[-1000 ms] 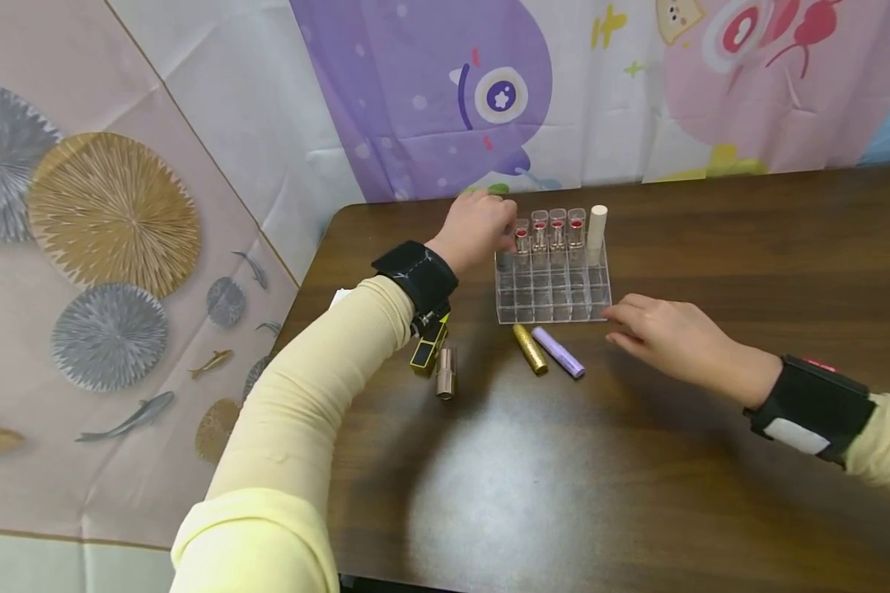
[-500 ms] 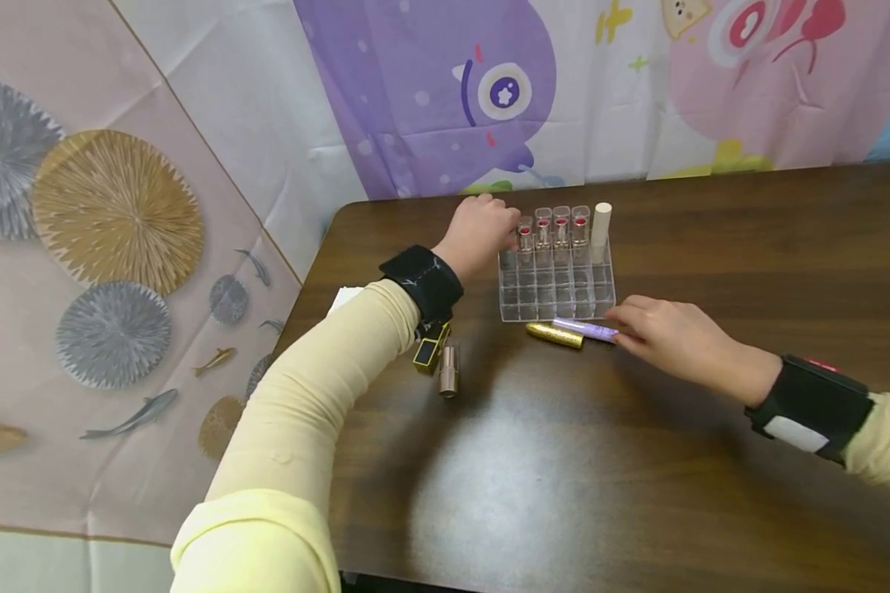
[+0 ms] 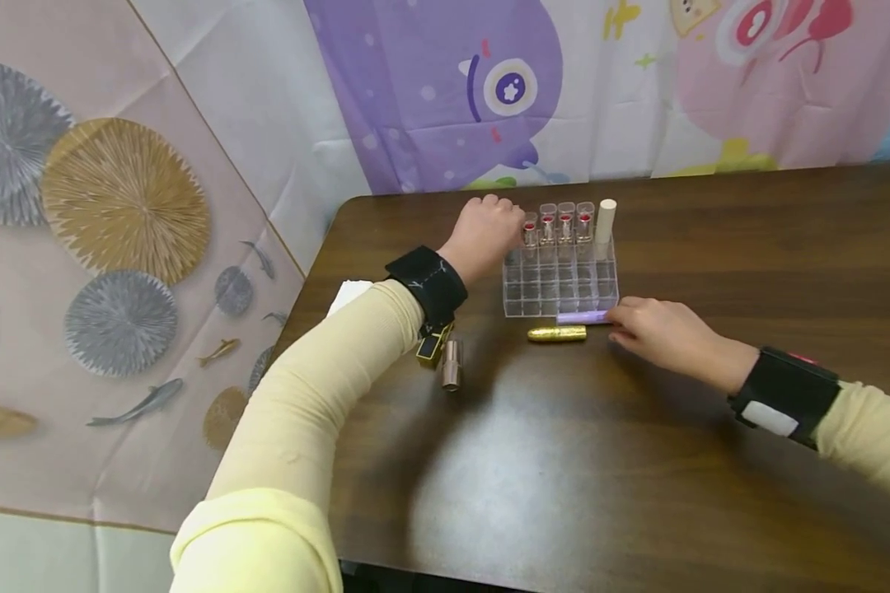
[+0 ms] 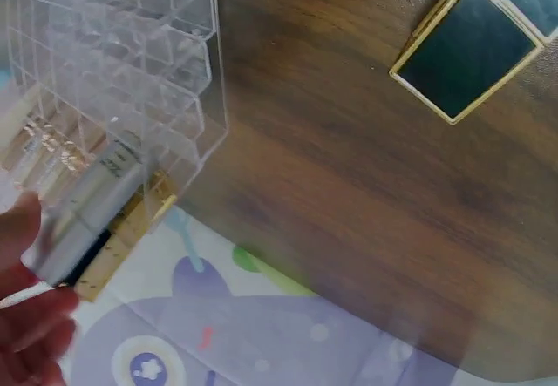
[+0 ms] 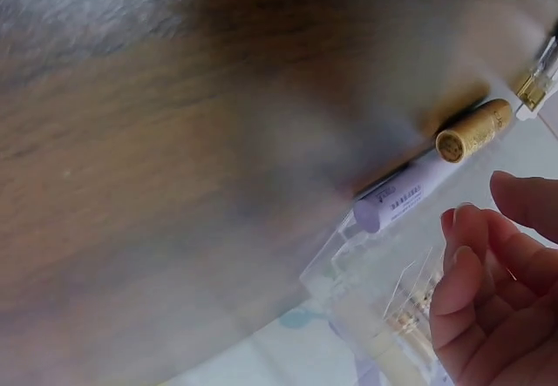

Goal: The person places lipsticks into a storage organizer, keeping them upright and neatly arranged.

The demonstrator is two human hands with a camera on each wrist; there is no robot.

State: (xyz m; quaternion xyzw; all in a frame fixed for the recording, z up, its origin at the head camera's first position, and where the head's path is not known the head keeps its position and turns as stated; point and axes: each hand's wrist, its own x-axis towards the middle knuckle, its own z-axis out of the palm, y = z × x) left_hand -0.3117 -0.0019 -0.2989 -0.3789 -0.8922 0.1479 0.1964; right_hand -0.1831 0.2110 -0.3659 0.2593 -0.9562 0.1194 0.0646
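A clear, stepped lipstick organizer [image 3: 559,290] stands on the table. At its back left corner is my left hand [image 3: 485,235]; in the left wrist view its thumb and fingers pinch the end of a silver lipstick tube [image 4: 91,207], beside a gold tube with a dark band [image 4: 118,251]. My right hand [image 3: 660,329] is by the organizer's front right corner, fingers loosely bent. Near those fingertips lies a purple tube [image 3: 580,318] along the organizer's front edge. The right wrist view shows nothing between thumb and fingers. A gold tube [image 3: 556,334] lies just in front of the purple one.
Several clear-capped lipsticks [image 3: 565,226] and a tall white tube [image 3: 606,221] stand in the organizer's back row. Left of it lie a rose-brown lipstick [image 3: 452,366] and a black, gold-edged box [image 3: 430,349]. A white item [image 3: 348,295] is partly behind the left sleeve.
The purple and gold tubes have turned from slanting to nearly level with the organizer's front edge, the purple one now close against it. My left hand keeps its place at the back corner.
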